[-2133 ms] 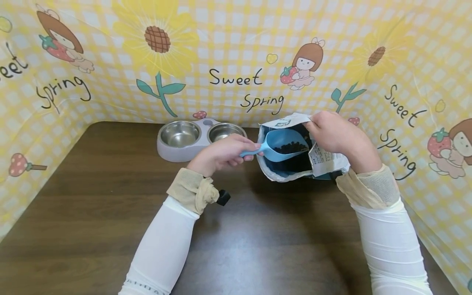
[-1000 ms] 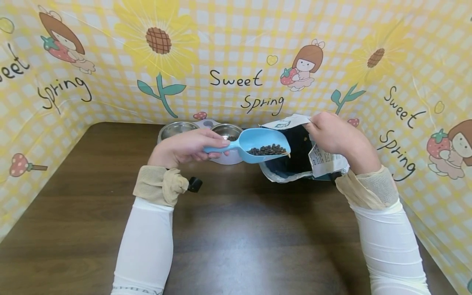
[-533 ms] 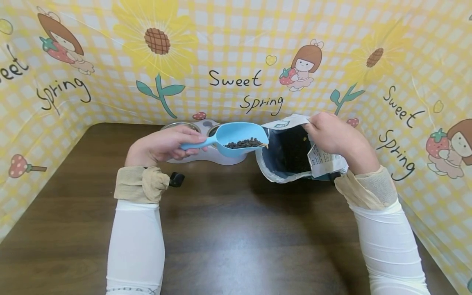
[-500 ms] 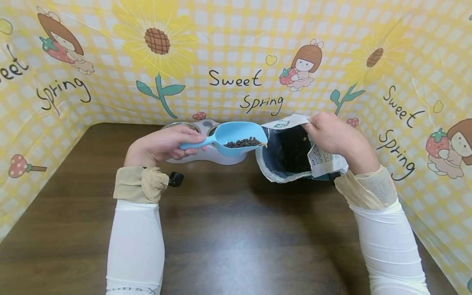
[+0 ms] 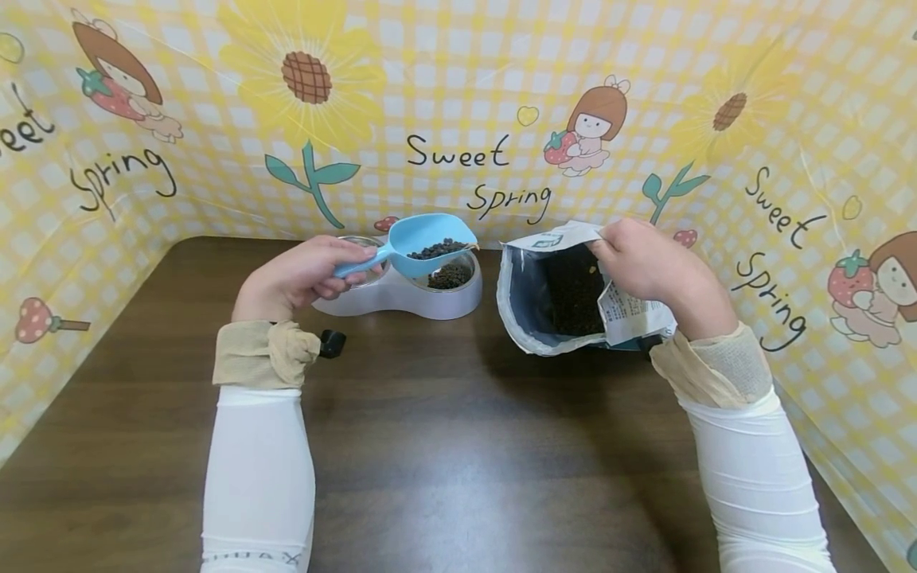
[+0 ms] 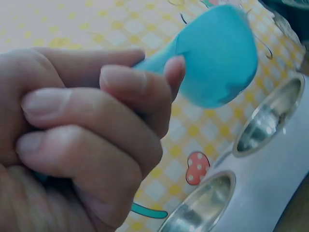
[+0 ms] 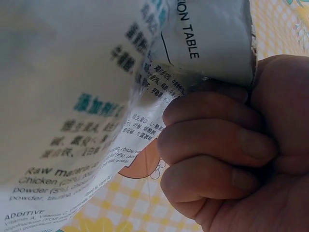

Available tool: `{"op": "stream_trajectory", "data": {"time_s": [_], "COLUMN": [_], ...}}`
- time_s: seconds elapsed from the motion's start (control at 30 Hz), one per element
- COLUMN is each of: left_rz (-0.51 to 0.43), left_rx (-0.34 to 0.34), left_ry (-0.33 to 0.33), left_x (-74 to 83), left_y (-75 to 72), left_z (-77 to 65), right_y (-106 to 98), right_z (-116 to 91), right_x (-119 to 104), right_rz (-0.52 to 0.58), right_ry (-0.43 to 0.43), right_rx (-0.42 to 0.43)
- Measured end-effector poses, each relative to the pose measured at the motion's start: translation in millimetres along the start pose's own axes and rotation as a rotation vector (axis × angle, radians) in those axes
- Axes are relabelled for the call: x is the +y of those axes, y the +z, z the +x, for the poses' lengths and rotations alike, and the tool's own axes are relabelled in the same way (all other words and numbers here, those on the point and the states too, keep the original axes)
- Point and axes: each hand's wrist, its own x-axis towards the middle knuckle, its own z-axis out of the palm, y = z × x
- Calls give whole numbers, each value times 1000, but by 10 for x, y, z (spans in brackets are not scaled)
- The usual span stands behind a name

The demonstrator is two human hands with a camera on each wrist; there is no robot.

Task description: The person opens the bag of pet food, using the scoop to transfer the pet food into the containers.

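Observation:
My left hand (image 5: pixel 301 274) grips the handle of a light blue scoop (image 5: pixel 423 228), held in the air above the right bowl of a pale double pet bowl (image 5: pixel 401 301). Dark kibble (image 5: pixel 438 248) lies in the scoop. More kibble (image 5: pixel 449 276) sits in that metal bowl; my hand partly covers the left one. In the left wrist view the underside of the scoop (image 6: pixel 219 58) shows, fingers curled round its handle. On the right, my right hand (image 5: pixel 648 259) pinches the top edge of an open pet food bag (image 5: pixel 521 294), with dark kibble inside. Its printed side (image 7: pixel 72 121) fills much of the right wrist view.
A dark wooden table (image 5: pixel 430 446) lies beneath everything. Yellow checked cloth (image 5: pixel 458 79) with printed flowers and figures stands behind and at both sides, close to the bowls and the bag.
My left hand has drawn the loaded scoop left out of the bag and raised it over the right bowl. My right hand keeps its hold on the bag, almost still.

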Motion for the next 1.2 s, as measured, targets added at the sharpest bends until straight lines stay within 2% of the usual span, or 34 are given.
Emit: {"op": "stream_trajectory", "data": {"time_s": [0.2, 0.33, 0.63, 0.77, 1.03, 1.2], "left_rz": [131, 221, 342, 374, 586, 631], "left_rx": [151, 225, 287, 311, 395, 433], "left_ry": [-34, -36, -78, -64, -85, -47], "left_x": [-39, -41, 8, 62, 34, 31], "left_y": [26, 63, 184, 256, 286, 340], "left_z": [92, 126, 173, 160, 221, 254], "right_y": [4, 5, 6, 7, 17, 18], "right_z": [-1, 2, 4, -1, 8, 4], "right_x": [-2, -3, 8, 12, 9, 8], "right_rz": [-10, -7, -10, -10, -15, -11], "right_ry": [-4, -7, -19, -16, -10, -18], "right_rx": [4, 9, 14, 18, 23, 28]}}
